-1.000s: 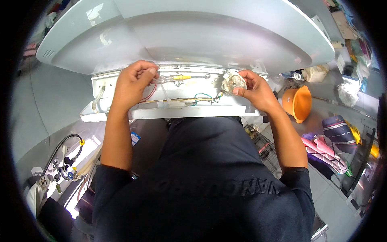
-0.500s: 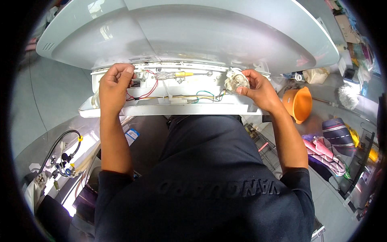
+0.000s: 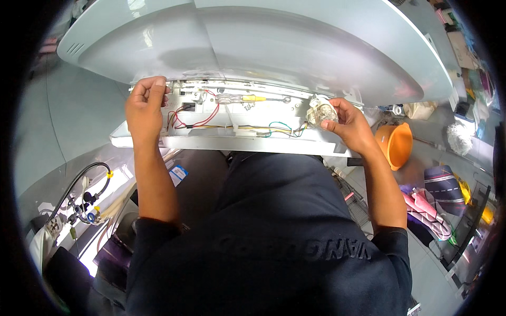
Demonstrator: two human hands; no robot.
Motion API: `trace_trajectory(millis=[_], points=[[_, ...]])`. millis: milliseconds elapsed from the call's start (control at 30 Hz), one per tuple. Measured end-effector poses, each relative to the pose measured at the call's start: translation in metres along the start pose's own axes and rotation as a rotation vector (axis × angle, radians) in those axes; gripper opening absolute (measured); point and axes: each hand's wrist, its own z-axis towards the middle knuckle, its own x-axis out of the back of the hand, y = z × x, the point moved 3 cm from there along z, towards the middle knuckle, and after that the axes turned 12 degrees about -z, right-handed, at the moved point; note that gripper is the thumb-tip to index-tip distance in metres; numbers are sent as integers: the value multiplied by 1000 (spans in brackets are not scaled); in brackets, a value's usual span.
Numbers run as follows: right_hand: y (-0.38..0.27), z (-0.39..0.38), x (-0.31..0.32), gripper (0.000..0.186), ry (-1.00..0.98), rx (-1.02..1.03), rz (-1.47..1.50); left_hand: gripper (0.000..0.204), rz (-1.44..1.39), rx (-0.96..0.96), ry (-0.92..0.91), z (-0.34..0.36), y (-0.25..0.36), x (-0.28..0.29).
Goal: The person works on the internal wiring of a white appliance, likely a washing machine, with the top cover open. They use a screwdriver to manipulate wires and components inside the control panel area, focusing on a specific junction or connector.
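Observation:
My left hand (image 3: 147, 105) is at the left end of the white housing (image 3: 290, 145), fingers curled at its top edge; whatever they grip is hidden. Red wires (image 3: 212, 117) loop to its right. A yellow screwdriver (image 3: 253, 98) with a clear handle lies in the housing, above yellow, black and green wiring (image 3: 253, 128). My right hand (image 3: 350, 126) holds a pale, rounded mechanical part (image 3: 319, 109) with a translucent body at the housing's right end. A large glossy white panel (image 3: 263, 47) arches over the housing's back.
An orange basin (image 3: 398, 147) sits at right, with pink fabric (image 3: 424, 210) below it and a fluffy white duster (image 3: 458, 137) beyond. A black hose with valves (image 3: 89, 197) lies at lower left beside a grey wall (image 3: 68, 121). A wire rack (image 3: 345, 192) shows below.
My left hand has moved left and up from the red wires, uncovering more wiring. My right hand and its part sit slightly further right, as does the white panel in view.

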Motion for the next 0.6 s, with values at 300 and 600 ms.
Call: trace_trajectory(millis=[300, 600], points=[[1, 4, 0, 42, -19, 13, 25, 21, -5, 66, -62, -7, 0, 0], [3, 5, 1, 41, -5, -13, -49, 19, 225, 166, -464, -39, 2, -69]])
